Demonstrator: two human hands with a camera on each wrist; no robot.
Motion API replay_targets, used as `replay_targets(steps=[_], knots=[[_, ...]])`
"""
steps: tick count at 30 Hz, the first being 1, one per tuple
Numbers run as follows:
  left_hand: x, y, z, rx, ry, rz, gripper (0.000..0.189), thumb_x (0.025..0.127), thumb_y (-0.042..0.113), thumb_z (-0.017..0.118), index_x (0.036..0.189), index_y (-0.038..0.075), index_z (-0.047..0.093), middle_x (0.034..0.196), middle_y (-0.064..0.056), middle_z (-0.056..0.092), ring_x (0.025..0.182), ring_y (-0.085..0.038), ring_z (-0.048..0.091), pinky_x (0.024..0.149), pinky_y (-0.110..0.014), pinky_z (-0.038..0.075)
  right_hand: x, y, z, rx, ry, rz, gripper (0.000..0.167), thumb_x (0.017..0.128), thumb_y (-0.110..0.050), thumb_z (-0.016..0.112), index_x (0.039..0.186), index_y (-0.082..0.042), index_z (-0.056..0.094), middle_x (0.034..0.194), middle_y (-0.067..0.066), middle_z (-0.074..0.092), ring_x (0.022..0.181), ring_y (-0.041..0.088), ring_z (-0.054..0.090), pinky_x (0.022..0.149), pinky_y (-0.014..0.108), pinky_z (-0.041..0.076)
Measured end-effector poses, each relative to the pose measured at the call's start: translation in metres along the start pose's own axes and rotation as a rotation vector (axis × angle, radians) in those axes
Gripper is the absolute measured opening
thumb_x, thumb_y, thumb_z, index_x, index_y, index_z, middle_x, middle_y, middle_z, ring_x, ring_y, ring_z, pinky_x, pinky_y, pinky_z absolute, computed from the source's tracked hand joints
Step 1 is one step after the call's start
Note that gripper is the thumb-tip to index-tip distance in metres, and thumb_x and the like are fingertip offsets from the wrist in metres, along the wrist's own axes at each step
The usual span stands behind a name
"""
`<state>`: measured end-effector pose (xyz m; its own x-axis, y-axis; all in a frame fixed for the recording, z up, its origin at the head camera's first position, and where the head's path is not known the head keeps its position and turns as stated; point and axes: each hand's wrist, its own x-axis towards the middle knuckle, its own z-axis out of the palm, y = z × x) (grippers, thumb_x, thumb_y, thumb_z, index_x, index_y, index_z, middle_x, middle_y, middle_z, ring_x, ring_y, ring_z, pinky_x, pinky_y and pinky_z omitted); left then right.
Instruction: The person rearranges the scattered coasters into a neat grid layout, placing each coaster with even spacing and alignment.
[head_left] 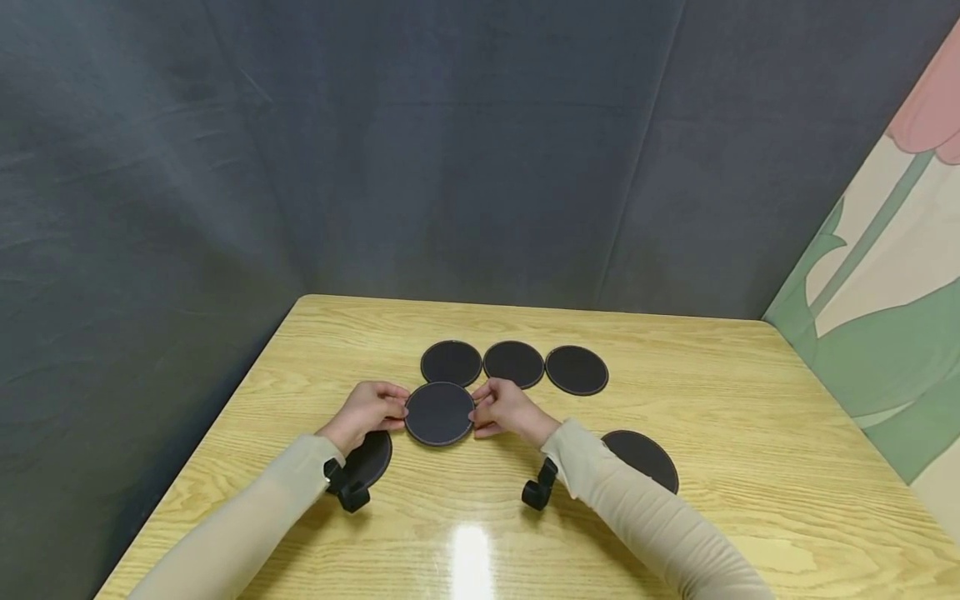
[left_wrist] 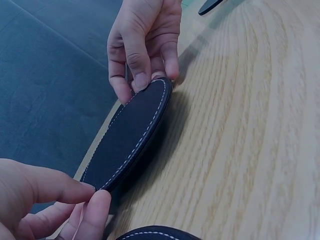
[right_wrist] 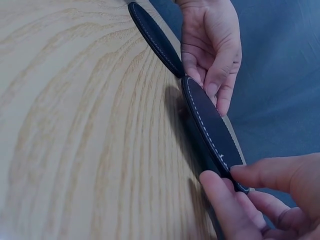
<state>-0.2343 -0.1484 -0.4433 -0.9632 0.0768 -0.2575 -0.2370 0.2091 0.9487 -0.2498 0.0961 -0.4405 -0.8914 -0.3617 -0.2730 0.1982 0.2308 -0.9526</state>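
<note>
Between both hands is a round black coaster [head_left: 439,414] with pale stitching round its rim. My left hand [head_left: 367,410] pinches its left edge between thumb and fingers, and my right hand [head_left: 510,408] pinches the right edge. In the left wrist view this coaster [left_wrist: 125,135] is raised off the wood, with a shadow under it. The right wrist view shows the coaster [right_wrist: 212,120] tilted, thumb on its upper face. Just beyond lie a left coaster [head_left: 452,363] and a middle coaster [head_left: 513,364] of a back row, the left one partly overlapped.
A third coaster [head_left: 577,370] ends the back row on the right. Another coaster [head_left: 371,460] lies partly under my left wrist, and one more coaster [head_left: 643,457] is partly covered by my right sleeve. The wooden table [head_left: 750,417] meets a dark curtain [head_left: 465,167] behind.
</note>
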Motion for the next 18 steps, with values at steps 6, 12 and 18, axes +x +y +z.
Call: replay_targets(steps=[6, 12, 18], knots=[[0.0011, -0.0018, 0.0004, 0.012, 0.005, -0.004, 0.031, 0.086, -0.01, 0.058, 0.118, -0.012, 0.058, 0.099, -0.015, 0.059, 0.073, -0.011, 0.063, 0.067, -0.026, 0.058, -0.001, -0.002, 0.0014, -0.021, -0.004, 0.003, 0.036, 0.081, 0.016, 0.055, 0.115, 0.01, 0.047, 0.083, 0.012, 0.059, 0.064, 0.017, 0.064, 0.065, 0.034, 0.061], [0.0013, -0.0039, 0.0002, 0.021, 0.004, 0.001, 0.031, 0.085, -0.01, 0.059, 0.116, -0.012, 0.059, 0.1, -0.017, 0.058, 0.072, -0.013, 0.062, 0.066, -0.027, 0.059, -0.0001, -0.0019, 0.0028, -0.051, -0.015, 0.021, 0.037, 0.081, 0.016, 0.057, 0.116, 0.01, 0.047, 0.085, 0.015, 0.062, 0.062, 0.017, 0.065, 0.065, 0.036, 0.061], [0.0006, -0.0032, 0.0005, 0.029, 0.003, -0.004, 0.031, 0.084, -0.01, 0.059, 0.115, -0.012, 0.06, 0.101, -0.017, 0.059, 0.071, -0.013, 0.062, 0.065, -0.027, 0.059, 0.0009, -0.0006, 0.0036, -0.072, -0.033, 0.03, 0.037, 0.082, 0.014, 0.057, 0.117, 0.01, 0.046, 0.085, 0.015, 0.061, 0.064, 0.017, 0.062, 0.065, 0.036, 0.061]])
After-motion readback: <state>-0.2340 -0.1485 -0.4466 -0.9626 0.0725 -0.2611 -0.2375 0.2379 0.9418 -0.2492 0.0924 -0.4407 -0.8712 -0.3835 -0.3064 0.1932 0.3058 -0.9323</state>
